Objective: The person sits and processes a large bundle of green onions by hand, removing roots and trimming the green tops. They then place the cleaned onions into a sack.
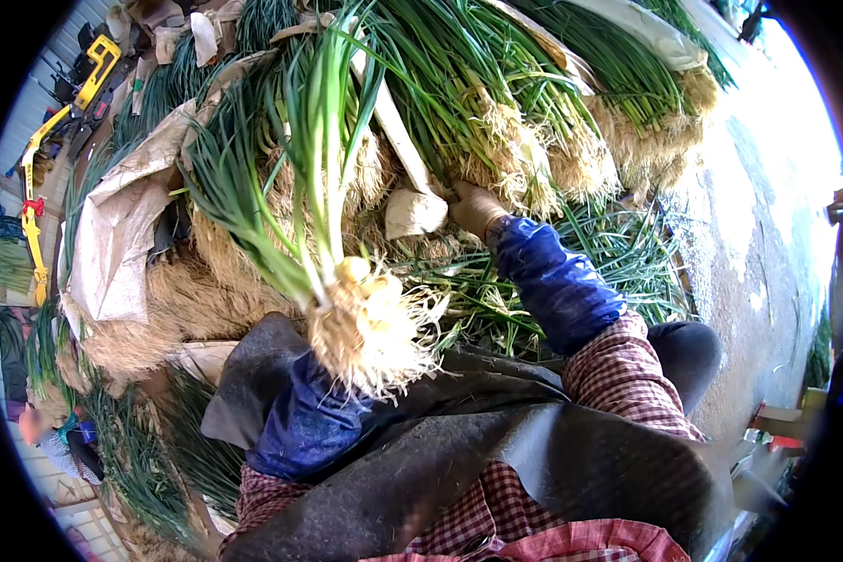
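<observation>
A bunch of green onions (pixel 327 211) with bulbs and a thick mass of pale roots (pixel 372 330) is raised close before me, leaves pointing away. My left sleeve ends behind those roots; they hide my left hand, which appears to support the bunch. Farther forward, my right hand (pixel 476 211) reaches into the piled onions. Its fingers are at the end of a whitish strip (pixel 416 213), beside the roots of another bunch (pixel 513 158). Whether the fingers grip anything is unclear. Loose green leaves (pixel 492 309) lie beneath my right forearm.
More onions (pixel 646 98) are heaped ahead, with pale sacking (pixel 123 239) among those on the left. A dark apron (pixel 421 464) covers my lap. Wet-looking concrete floor (pixel 752 281) stretches right. A yellow metal frame (pixel 31 211) stands far left; another person (pixel 63 442) is below it.
</observation>
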The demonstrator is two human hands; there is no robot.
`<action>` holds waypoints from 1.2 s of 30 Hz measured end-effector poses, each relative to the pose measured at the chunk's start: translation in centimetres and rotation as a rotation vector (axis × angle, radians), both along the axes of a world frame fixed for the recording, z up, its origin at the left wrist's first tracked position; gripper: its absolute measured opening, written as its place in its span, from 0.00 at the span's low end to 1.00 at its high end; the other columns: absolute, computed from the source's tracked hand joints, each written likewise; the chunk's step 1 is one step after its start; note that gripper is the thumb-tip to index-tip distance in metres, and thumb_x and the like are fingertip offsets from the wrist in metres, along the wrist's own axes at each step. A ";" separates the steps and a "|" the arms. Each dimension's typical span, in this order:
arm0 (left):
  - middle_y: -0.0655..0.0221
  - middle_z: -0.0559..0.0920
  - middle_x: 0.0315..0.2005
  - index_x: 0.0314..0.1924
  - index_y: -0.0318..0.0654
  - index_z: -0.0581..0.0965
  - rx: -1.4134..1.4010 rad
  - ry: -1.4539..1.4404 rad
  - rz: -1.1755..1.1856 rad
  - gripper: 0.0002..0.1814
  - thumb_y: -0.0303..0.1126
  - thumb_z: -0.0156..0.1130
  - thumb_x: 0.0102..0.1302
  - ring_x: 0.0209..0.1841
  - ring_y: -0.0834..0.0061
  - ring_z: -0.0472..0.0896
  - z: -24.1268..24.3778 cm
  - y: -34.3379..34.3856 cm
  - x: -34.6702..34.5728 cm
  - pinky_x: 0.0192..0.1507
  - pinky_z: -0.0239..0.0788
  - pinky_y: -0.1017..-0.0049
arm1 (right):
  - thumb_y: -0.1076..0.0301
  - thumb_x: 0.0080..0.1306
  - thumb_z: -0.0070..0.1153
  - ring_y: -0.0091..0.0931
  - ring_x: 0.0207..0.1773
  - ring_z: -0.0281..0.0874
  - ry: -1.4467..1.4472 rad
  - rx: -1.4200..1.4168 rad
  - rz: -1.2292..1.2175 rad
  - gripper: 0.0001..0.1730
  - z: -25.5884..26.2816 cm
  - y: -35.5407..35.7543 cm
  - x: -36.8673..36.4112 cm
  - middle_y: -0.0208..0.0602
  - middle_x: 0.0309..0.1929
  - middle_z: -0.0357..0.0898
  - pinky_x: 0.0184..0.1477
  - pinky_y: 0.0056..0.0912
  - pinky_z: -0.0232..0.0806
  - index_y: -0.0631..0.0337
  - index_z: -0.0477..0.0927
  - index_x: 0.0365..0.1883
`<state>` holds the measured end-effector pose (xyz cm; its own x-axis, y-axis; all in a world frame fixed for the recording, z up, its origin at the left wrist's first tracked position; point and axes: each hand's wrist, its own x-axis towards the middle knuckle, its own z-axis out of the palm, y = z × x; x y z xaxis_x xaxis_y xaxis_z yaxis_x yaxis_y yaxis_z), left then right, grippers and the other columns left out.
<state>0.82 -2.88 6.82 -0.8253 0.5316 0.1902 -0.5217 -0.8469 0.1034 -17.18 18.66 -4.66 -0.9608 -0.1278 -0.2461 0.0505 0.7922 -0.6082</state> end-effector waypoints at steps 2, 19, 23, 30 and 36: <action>0.71 0.72 0.27 0.39 0.49 0.74 -0.042 -0.004 0.065 0.12 0.46 0.51 0.71 0.29 0.75 0.73 -0.3 -0.5 -0.1 0.29 0.71 0.70 | 0.61 0.62 0.59 0.33 0.38 0.80 -0.207 -0.279 -0.018 0.19 -0.8 -0.1 -1.4 0.42 0.37 0.82 0.42 0.34 0.71 0.63 0.78 0.48; 0.58 0.76 0.51 0.64 0.33 0.64 -0.324 -0.060 0.058 0.37 0.36 0.70 0.57 0.55 0.63 0.76 -5.2 0.7 -0.2 0.57 0.73 0.60 | 0.40 0.65 0.56 0.22 0.29 0.69 -0.466 -1.011 0.323 0.29 9.1 -0.4 8.5 0.28 0.23 0.77 0.40 0.27 0.62 0.59 0.81 0.24; 0.57 0.73 0.57 0.61 0.34 0.68 -0.271 -0.049 0.038 0.35 0.37 0.71 0.56 0.59 0.60 0.73 -4.4 2.4 -0.2 0.62 0.68 0.57 | 0.50 0.66 0.59 0.17 0.30 0.72 -0.265 -1.065 0.200 0.21 7.3 -2.5 9.5 0.27 0.29 0.81 0.40 0.23 0.65 0.62 0.83 0.37; 0.55 0.77 0.53 0.58 0.35 0.71 -0.277 -0.146 -0.014 0.30 0.38 0.69 0.58 0.53 0.59 0.78 -7.0 1.2 0.5 0.56 0.73 0.59 | 0.63 0.69 0.58 0.15 0.28 0.71 -0.069 -0.864 0.120 0.13 11.2 -3.5 11.1 0.27 0.28 0.77 0.30 0.18 0.66 0.65 0.78 0.42; 0.54 0.80 0.43 0.55 0.31 0.71 -0.270 -0.121 0.090 0.29 0.37 0.69 0.58 0.43 0.59 0.81 -6.4 1.7 0.5 0.49 0.76 0.60 | 0.50 0.69 0.55 0.35 0.25 0.80 0.281 -0.540 0.283 0.23 9.4 -1.7 10.4 0.42 0.21 0.78 0.31 0.34 0.70 0.66 0.81 0.33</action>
